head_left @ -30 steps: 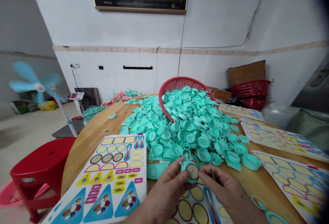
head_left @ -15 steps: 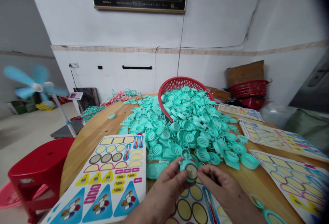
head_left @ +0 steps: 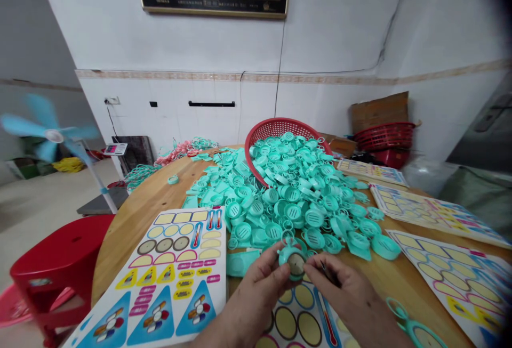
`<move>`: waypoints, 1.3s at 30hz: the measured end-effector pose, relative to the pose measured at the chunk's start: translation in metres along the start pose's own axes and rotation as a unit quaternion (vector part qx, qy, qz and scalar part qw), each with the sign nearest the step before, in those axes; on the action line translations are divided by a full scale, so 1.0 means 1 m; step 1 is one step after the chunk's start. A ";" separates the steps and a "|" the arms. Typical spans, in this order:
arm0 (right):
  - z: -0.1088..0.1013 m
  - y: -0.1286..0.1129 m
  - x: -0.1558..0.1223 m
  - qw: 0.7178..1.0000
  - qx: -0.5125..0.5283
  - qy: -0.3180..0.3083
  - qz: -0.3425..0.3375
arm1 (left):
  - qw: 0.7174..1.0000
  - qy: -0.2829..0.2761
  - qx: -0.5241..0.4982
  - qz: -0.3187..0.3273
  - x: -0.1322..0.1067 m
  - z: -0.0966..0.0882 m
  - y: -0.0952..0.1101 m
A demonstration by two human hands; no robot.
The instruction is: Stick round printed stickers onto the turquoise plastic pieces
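Observation:
My left hand is closed around a teal toy pocket watch with a ring on top, its round face turned toward me. On that face sits a beige round sticker with a dark rim. The fingertips of my right hand touch the watch's right edge. A thin dark tool is tucked in the right fingers; its kind is partly hidden. Beneath both hands lies a sticker sheet with round yellow labels and a thermometer. Another teal watch with a round face lies at the lower right.
A large heap of teal plastic parts spills from a tipped red basket. Sticker sheets lie to the left, with more sheets at the right. A red stool and a spinning fan stand beside the wooden table.
The camera view has shifted slightly. Both hands keep nearly the same place on the toy watch, with the right fingertips still at its edge.

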State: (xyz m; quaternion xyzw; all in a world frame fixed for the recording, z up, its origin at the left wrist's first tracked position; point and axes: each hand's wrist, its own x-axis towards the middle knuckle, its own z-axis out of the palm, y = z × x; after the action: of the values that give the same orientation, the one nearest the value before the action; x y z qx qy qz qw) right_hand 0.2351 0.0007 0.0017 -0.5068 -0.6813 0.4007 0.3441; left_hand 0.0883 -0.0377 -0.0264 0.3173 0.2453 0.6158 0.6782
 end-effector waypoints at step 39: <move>0.003 0.012 0.002 0.997 -0.041 -0.037 -0.056 | 0.992 0.010 0.122 0.010 -0.002 -0.001 0.001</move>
State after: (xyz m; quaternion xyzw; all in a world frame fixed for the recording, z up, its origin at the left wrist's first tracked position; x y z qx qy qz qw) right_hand 0.2364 0.0043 -0.0100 -0.4661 -0.7367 0.3715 0.3194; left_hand 0.0864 -0.0391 -0.0266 0.3940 0.3226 0.5912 0.6254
